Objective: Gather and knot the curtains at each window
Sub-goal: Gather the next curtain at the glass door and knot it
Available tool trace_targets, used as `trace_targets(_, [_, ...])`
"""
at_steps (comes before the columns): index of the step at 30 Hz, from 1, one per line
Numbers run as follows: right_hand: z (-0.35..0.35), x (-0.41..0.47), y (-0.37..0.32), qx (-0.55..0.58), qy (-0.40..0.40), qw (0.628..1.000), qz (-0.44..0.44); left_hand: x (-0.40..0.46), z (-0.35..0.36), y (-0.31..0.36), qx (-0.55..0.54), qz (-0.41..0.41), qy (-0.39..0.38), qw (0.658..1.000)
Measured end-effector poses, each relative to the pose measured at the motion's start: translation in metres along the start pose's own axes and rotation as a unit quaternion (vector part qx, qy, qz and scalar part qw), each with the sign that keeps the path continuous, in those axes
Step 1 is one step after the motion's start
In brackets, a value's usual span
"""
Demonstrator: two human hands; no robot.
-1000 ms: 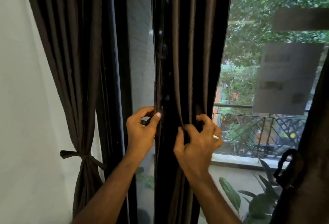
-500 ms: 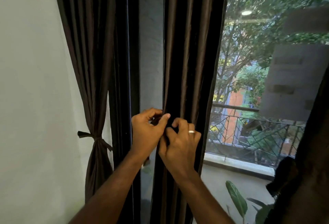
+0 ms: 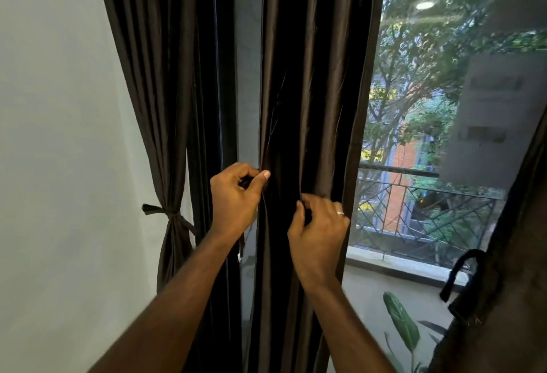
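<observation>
Two bare forearms reaching up from the bottom edge toward a dark brown curtain (image 3: 307, 106) hanging in long vertical folds at centre, in front of a window (image 3: 429, 135). Left hand (image 3: 235, 201) curled at the curtain's left edge, thumb and forefinger pinching a fold of fabric, remaining fingers bent in toward the palm. Right hand (image 3: 318, 232) slightly lower and just to the right, fingers curled and gripping a fold nearer the curtain's right edge; silver ring (image 3: 340, 212) on one finger. Hands near each other but apart, dark fabric between them. Further left, against a pale wall (image 3: 59, 165), a second curtain (image 3: 165, 76) already gathered and bound with a knotted tie (image 3: 173, 215) at about hand height. At the far right edge, more dark fabric with a black loop (image 3: 458, 272) hanging from it. Beyond the glass, a balcony railing (image 3: 414, 209), green trees and an orange building. Large green leaf (image 3: 402, 322) near the lower right.
</observation>
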State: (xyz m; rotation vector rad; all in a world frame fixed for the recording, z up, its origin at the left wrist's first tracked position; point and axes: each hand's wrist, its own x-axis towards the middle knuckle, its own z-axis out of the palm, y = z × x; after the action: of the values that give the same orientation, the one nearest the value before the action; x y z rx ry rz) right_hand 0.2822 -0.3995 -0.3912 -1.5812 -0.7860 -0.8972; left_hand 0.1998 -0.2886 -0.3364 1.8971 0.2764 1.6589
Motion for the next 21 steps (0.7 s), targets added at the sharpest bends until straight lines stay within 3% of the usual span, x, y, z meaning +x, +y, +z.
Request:
trace_targets(4, [0.016,-0.013,-0.011,-0.016,-0.042,0.994,-0.100,0.006,0.001,-0.019,-0.009,-0.004,0.012,1.000])
trace_targets(12, [0.052,-0.009,-0.025,-0.036,-0.034,0.997,-0.059,0.009,0.002,-0.035,-0.121,-0.016,-0.053,0.991])
trace_targets(21, [0.064,-0.010,-0.029,-0.091,-0.025,0.993,-0.077,0.017,0.008,-0.049,-0.103,0.056,-0.057,0.991])
